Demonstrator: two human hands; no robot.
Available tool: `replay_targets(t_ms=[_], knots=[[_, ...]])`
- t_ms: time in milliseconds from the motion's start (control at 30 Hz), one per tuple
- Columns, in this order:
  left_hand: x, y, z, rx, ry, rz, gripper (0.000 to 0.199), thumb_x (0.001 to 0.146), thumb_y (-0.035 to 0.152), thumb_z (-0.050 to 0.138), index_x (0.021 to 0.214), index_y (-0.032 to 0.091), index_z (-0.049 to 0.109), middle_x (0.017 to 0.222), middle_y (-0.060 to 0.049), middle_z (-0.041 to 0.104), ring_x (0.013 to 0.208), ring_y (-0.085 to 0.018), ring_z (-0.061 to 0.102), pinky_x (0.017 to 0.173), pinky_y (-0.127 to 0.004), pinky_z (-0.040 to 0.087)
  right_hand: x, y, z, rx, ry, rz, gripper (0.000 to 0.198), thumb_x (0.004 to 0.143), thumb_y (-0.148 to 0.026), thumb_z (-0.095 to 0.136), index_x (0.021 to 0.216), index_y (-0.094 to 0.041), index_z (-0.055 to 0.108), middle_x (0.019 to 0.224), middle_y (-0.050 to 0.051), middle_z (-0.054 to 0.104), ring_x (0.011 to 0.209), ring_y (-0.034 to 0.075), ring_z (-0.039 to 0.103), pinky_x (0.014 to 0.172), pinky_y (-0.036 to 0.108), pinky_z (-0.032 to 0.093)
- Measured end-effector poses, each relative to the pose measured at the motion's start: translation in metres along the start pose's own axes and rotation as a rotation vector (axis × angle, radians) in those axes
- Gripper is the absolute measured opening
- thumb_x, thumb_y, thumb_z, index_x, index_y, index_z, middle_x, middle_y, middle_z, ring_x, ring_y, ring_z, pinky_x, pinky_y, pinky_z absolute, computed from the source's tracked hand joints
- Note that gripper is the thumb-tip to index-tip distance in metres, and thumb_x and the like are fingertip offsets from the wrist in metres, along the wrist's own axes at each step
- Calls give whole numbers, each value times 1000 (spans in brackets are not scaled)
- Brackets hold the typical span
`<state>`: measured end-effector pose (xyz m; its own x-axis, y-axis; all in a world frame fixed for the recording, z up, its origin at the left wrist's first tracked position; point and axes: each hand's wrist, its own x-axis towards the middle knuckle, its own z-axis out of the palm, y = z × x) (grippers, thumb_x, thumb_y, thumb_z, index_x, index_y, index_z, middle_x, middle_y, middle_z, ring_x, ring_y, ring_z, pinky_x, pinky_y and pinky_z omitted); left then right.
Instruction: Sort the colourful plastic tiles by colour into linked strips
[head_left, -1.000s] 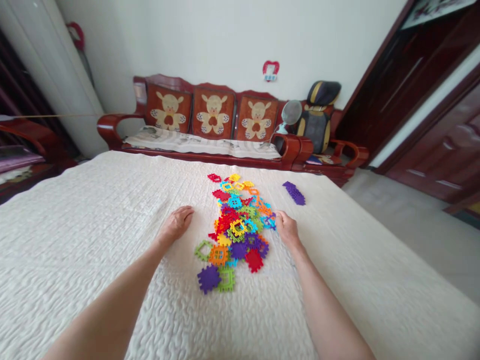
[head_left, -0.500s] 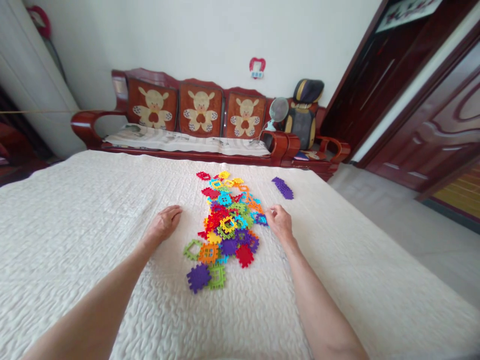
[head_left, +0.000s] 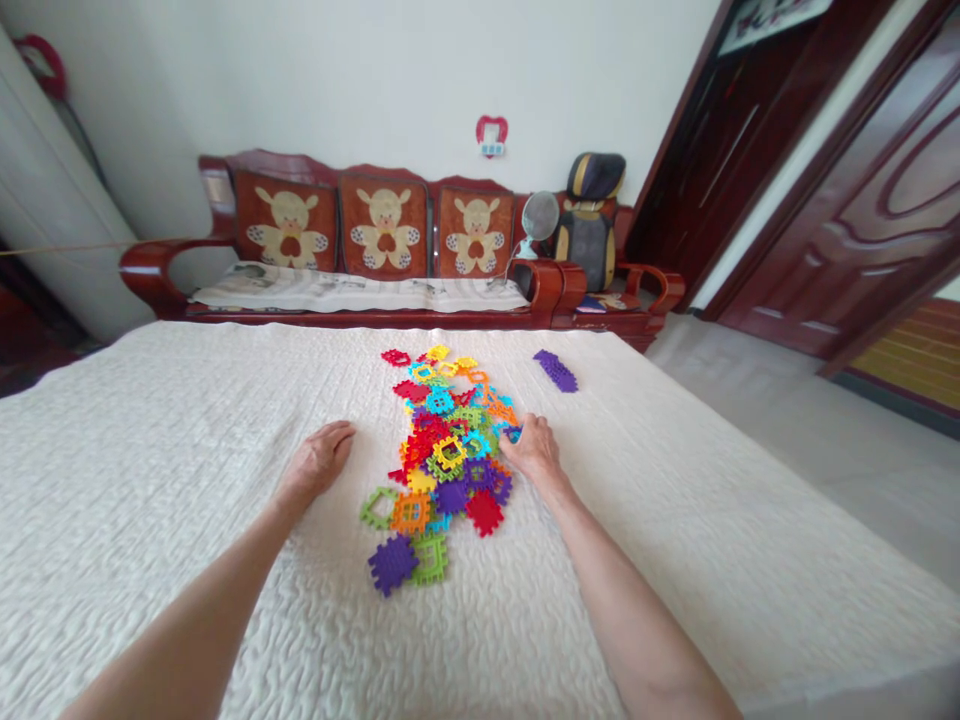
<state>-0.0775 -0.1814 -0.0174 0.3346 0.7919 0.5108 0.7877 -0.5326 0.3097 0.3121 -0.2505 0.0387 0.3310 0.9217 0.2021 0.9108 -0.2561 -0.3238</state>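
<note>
A heap of colourful plastic interlocking tiles (head_left: pixel 424 440), some solid and some with window-like cutouts, spreads across the quilted white cover. My right hand (head_left: pixel 534 446) is at the heap's right edge, its thumb and fingers around a purple window tile (head_left: pixel 513 434), which they partly hide. Left of the heap, my left hand (head_left: pixel 319 458) rests on the cover with loosely stretched fingers and nothing in it. Closest to me lie a solid purple tile (head_left: pixel 393 564) and a green window tile (head_left: pixel 430 558). A red tile (head_left: pixel 484 512) sits at the lower right of the heap.
A row of overlapping purple tiles (head_left: pixel 556 370) lies apart at the far right of the quilted cover (head_left: pixel 187 450). Beyond it stands a wooden sofa (head_left: pixel 154 270) with bear cushions. A small fan (head_left: pixel 540 216) and a massage seat pad (head_left: pixel 587 240) are behind, right.
My right hand has moved left onto the purple window tile at the heap's edge. My left hand stays resting on the cover. The view has shifted slightly.
</note>
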Motion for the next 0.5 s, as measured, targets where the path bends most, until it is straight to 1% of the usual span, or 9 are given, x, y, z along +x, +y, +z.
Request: replay_targets(t_ms=[133,233,333,400,500], knots=[[0,-1,0,9,-24,-35,36,90,37,39,104,16,65,119,-13,66,113,-22,61,103,-40,46,4,2,-3,73,17,-15,40,76,-39,63,108,-15,58,104,15,61,98,27,60,83,34,45],[-1,0,-1,7,-39,-38,36,90,37,39,106,17,65,120,-12,66,114,-21,60,104,-37,45,7,4,-4,183,96,-55,32,75,-36,63,101,-18,60,97,12,62,92,25,60,82,33,45],[0,1,-3,24,-44,-50,36,89,36,38,106,18,65,121,-10,66,114,-21,60,105,-36,45,10,8,0,278,188,-85,31,74,-37,63,99,-19,59,93,9,63,90,23,59,81,32,45],[5,4,-2,69,-57,-90,36,87,33,37,103,18,66,118,-10,67,111,-22,62,103,-36,46,14,14,4,316,220,-72,32,74,-38,63,100,-19,59,93,8,63,91,22,59,81,32,46],[20,13,4,174,-105,-198,36,86,27,36,96,17,68,107,-11,70,102,-25,64,96,-40,49,25,29,10,352,257,-12,39,74,-39,62,106,-17,58,98,10,63,94,23,59,84,33,47]])
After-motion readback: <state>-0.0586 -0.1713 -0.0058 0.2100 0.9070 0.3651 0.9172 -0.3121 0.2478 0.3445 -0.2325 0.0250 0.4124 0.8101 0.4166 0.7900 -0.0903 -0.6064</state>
